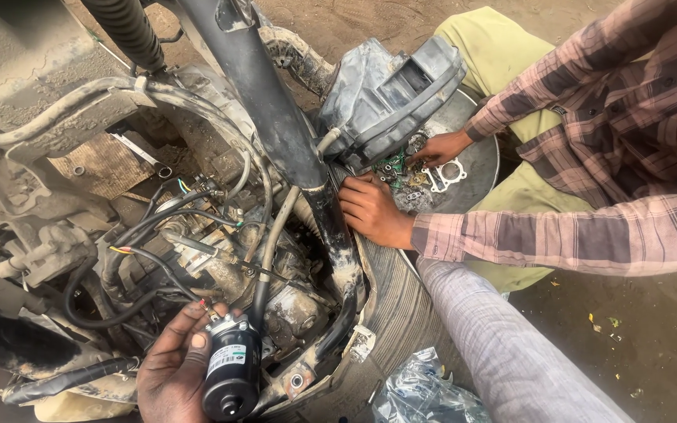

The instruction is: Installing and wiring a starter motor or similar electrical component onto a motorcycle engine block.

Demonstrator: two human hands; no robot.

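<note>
My left hand (170, 368) comes in at the bottom left and grips a black cylindrical motor (231, 374) with a white label and a metal cap. The motor sits just below the dusty engine (276, 290) of a two-wheeler, next to black cables (143, 262) and a black frame tube (276, 125). My right hand is out of sight. A co-worker in a checked shirt crouches at the right. One of the co-worker's hands (374, 210) rests against the frame tube. The other hand (440, 147) reaches among small parts and a gasket (444, 174).
A grey plastic box (389, 94) leans over a round metal tray (479, 153) holding the small parts. A grey fabric-covered limb (511, 345) crosses the lower right. A crumpled plastic bag (425, 392) lies on the dirt ground. A spanner (141, 150) rests on the footboard.
</note>
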